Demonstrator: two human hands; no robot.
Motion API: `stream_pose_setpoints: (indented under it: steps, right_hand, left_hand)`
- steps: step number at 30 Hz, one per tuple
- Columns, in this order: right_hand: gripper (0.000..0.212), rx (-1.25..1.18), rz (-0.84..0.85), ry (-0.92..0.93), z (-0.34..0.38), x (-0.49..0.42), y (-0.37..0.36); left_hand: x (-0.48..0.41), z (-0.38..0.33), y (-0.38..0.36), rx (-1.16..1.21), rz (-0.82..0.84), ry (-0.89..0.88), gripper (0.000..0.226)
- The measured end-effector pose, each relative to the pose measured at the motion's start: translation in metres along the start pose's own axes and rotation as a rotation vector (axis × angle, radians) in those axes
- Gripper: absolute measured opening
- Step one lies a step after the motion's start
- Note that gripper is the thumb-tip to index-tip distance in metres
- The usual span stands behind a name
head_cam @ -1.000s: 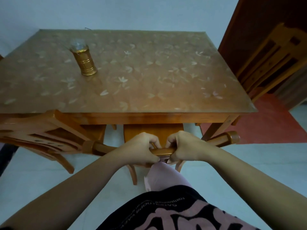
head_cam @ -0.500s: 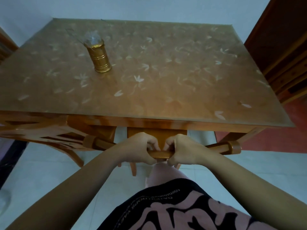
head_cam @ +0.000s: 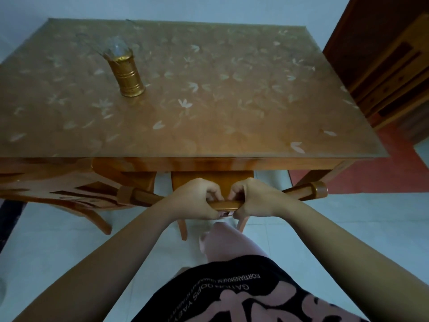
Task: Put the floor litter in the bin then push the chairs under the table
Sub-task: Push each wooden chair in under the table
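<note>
A wooden chair (head_cam: pixel 308 191) stands at the near side of the wooden table (head_cam: pixel 209 101). Its seat is mostly hidden under the tabletop and only its curved top rail and legs show. My left hand (head_cam: pixel 197 198) and my right hand (head_cam: pixel 251 197) grip the middle of that top rail side by side, fingers curled over it. A second wooden chair (head_cam: pixel 69 194) stands at the table's left near corner, partly under the top. No litter or bin is in view.
A gold cylindrical holder with a clear bulb (head_cam: pixel 125 73) stands on the table's left part. A wooden door and another chair back (head_cam: pixel 390 73) are at the right, above a red mat (head_cam: pixel 383 168). Pale floor tiles surround my legs.
The chair has slid further under the table, and the view has closed in on the tabletop. Both hands keep the same grip on the top rail.
</note>
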State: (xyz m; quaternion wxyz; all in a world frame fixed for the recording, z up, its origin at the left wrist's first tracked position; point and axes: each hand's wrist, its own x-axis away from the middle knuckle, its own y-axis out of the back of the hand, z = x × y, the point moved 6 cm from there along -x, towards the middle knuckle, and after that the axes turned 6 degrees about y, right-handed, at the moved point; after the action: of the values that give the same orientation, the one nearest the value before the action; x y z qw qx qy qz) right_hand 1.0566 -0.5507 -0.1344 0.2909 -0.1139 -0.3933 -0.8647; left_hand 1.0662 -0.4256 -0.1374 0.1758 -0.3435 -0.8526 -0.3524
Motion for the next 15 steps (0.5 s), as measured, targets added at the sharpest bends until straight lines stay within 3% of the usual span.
stream_pose_setpoints:
  steps: [15]
  right_hand:
    - [0.024,-0.036,-0.072,0.009,0.009,-0.022,0.009]
  left_hand:
    - [-0.017,0.009,0.026,-0.058,-0.037,-0.039,0.017]
